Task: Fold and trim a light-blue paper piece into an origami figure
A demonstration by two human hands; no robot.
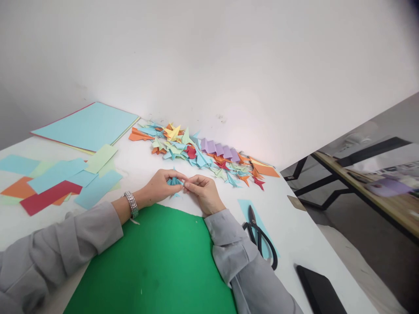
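Near the middle of the view, my left hand point(160, 186) is closed around a small piece of folded blue paper point(174, 181). My right hand point(203, 192) pinches at the right end of the same paper, its thumb and forefinger meeting my left fingertips. The fingers partly cover the paper, so its full shape is hidden. Both hands are just past the far edge of a green sheet point(157, 261). Behind them lies a long heap of folded paper pieces point(196, 152) in blue, orange, green, red, yellow and purple.
Loose coloured paper rectangles point(62, 174) lie at the left, in front of a stack of large sheets point(88, 124). Black-handled scissors point(258, 231) rest on a blue strip point(244, 206) at the right. A dark flat phone-like object point(319, 290) lies near the table's right edge.
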